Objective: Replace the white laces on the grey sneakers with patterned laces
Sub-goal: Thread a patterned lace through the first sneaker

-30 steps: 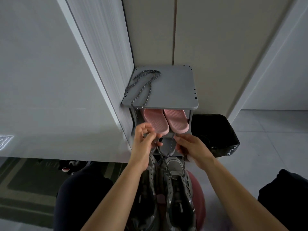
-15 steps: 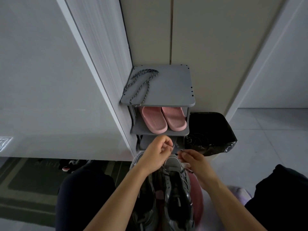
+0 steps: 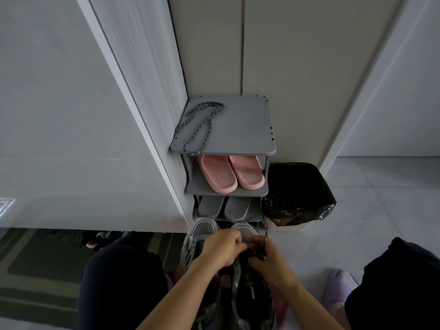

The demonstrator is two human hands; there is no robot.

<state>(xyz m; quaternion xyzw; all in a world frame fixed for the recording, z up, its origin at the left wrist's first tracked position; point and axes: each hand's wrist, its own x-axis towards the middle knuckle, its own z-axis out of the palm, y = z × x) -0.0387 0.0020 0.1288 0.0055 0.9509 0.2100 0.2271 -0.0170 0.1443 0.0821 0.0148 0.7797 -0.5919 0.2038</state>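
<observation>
Both hands meet at 6 o'clock over the right sneaker (image 3: pixel 252 294). My right hand (image 3: pixel 269 260) pinches the patterned lace (image 3: pixel 266 232), and a strand of it rises from my fingers toward 12. My left hand (image 3: pixel 223 248) is curled tight against the right one, and I cannot tell whether it has the lace too.

Pale floor tiles (image 3: pixel 381 210) spread out at 3 to 4 o'clock, a dark mat (image 3: pixel 35 270) lies at 8, and white wall panels (image 3: pixel 59 115) fill the upper view. At centre a grey shoe rack (image 3: pixel 242 129) stands in the corner. It has pink slippers (image 3: pixel 232 173) on its middle shelf and grey slippers (image 3: pixel 223 207) on the shelf below. A black bin bag (image 3: pixel 300 194) sits just beside the rack at its 3 o'clock.

Under my hands the two sneakers stand side by side, toes pointing to 12 and near the foot of the rack. The left sneaker (image 3: pixel 202 229) shows at 10 o'clock of my left hand. Both are grey with paler toe caps, and the left one has dark stripes on its side. A spare lace (image 3: pixel 197 126) lies looped on the rack's top toward 10 o'clock, well apart from my hands. It is rope-like, dark grey flecked with pale, and one end reaches the front edge
</observation>
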